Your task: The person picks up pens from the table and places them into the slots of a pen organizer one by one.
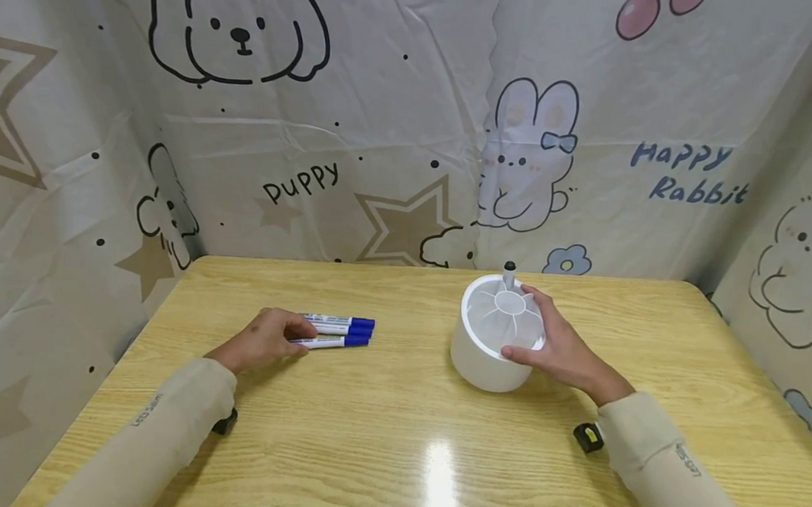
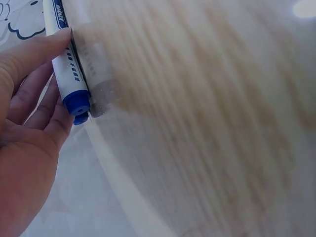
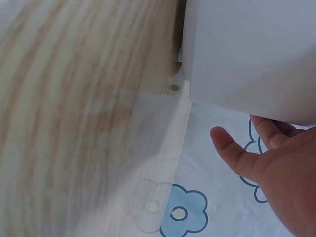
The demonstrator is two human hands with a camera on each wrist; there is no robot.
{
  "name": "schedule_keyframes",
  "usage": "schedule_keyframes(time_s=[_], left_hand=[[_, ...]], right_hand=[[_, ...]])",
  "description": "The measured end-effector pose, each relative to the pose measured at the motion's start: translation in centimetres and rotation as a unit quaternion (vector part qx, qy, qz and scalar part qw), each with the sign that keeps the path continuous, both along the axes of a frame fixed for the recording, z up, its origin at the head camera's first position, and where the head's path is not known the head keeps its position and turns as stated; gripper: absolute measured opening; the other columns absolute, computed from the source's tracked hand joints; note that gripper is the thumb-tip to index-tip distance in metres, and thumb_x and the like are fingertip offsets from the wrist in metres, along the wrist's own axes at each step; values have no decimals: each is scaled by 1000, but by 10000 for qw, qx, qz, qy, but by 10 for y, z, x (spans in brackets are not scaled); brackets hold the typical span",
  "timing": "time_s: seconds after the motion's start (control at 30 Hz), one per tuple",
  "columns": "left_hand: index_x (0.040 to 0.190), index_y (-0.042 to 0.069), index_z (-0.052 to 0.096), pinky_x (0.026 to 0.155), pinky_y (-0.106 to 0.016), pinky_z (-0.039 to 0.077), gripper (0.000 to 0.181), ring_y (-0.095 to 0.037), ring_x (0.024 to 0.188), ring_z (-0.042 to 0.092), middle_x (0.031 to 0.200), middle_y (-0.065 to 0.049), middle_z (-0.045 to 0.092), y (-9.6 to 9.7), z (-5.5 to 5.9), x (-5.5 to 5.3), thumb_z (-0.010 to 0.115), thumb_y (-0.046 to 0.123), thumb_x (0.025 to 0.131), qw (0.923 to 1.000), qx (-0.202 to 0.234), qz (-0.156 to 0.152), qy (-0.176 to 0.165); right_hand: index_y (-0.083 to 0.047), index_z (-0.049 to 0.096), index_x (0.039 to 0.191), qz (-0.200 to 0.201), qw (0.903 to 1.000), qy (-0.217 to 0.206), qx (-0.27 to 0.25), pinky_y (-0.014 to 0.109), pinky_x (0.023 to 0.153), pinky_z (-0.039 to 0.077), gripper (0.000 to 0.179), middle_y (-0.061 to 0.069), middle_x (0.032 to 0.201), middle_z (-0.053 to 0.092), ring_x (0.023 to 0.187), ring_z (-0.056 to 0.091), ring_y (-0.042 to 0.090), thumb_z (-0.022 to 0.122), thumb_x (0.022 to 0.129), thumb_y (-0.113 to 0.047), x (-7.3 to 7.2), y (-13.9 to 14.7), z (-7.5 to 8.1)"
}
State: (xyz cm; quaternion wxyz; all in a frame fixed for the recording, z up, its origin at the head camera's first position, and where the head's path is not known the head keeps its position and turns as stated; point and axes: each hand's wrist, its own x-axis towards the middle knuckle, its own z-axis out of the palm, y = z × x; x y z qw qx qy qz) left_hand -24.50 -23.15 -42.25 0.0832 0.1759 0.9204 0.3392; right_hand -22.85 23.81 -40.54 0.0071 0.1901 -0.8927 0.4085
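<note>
My left hand [image 1: 263,342] is at the left of the table, with thumb and fingers around the rear ends of three white markers with blue caps [image 1: 359,323]. In the left wrist view the thumb lies against one marker [image 2: 68,74] and the other fingers are behind it. My right hand [image 1: 569,354] grips a round white pen holder [image 1: 486,369] from the right, its thumb at the near rim and fingers at the far side. The holder leans toward me, showing its divided compartments. A pale pen-like stick with a black top [image 1: 509,273] stands at its far edge.
The pale wood table [image 1: 383,436] carries all of these things. A cloth with cartoon prints [image 1: 399,130] hangs behind it and on both sides. Small black devices [image 1: 588,438] sit at the wrists.
</note>
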Motion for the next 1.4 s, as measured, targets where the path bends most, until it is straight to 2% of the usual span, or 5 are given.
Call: schedule_keyframes(time_s=[0.53, 0.73, 0.87, 1.1, 1.4], left_hand=[[102, 8, 77, 81, -35, 52, 18, -21, 94, 62, 106, -8, 73, 1, 11, 5, 79, 5, 85, 9988, 415, 264, 69], [104, 11, 76, 88, -39, 52, 20, -22, 98, 62, 109, -6, 72, 2, 15, 6, 81, 11, 85, 9966, 688, 457, 45], [105, 10, 75, 82, -34, 51, 20, -22, 93, 60, 108, -6, 71, 1, 16, 5, 81, 14, 86, 9936, 994, 531, 35], [107, 5, 73, 70, -23, 52, 22, -21, 85, 59, 108, -10, 69, 1, 18, 4, 80, 12, 87, 9863, 1512, 645, 139], [115, -7, 63, 77, -20, 56, 31, -8, 94, 67, 115, -21, 66, 4, 20, 3, 76, 4, 89, 9668, 2480, 623, 11]], right_hand=[[-8, 20, 156, 34, 10000, 27, -17, 61, 97, 47, 101, 25, 142, 45, 118, 54, 43, 83, 80, -27, 2, 0, 3], [-7, 19, 156, -11, 10000, -33, 44, 63, 98, 46, 102, 25, 144, 43, 120, 52, 44, 83, 81, -30, 0, 0, 0], [-8, 18, 157, -42, 9999, -62, 97, 63, 97, 46, 102, 25, 145, 41, 121, 52, 45, 82, 81, -32, 0, 0, 0], [-8, 19, 157, -46, 10000, -28, 70, 64, 97, 47, 102, 25, 144, 42, 120, 53, 45, 83, 81, -31, -1, 0, -1], [-7, 20, 156, -16, 10000, 55, 3, 63, 96, 47, 101, 26, 143, 44, 118, 54, 45, 83, 80, -29, 0, 0, -2]])
